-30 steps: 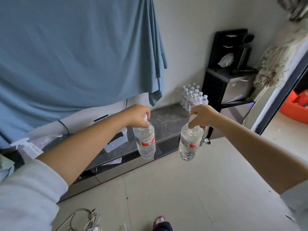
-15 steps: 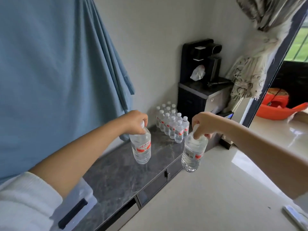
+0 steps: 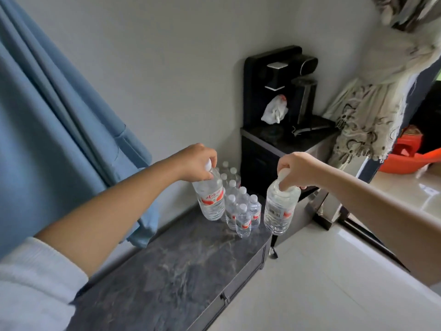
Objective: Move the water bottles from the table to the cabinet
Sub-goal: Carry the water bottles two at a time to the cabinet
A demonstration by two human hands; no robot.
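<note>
While arms outstretched, hands (image 3: 199,163) (image 3: 294,169) each pinch bottle (image 3: 211,199) (image 3: 280,209) neck above cabinet (image 3: 167,271).

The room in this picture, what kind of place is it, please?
Probably a living room at home: a low dark cabinet against the wall, a black drinks machine in the corner, a gathered curtain.

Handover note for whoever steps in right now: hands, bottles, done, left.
Left hand grips a water bottle by its neck, above the cabinet top.
Right hand grips a second bottle by its cap end, hanging near the cabinet's front edge.
Done: a cluster of bottles already stands at the cabinet's far end.
Left: set both held bottles down beside the cluster. The table is out of view.
</note>
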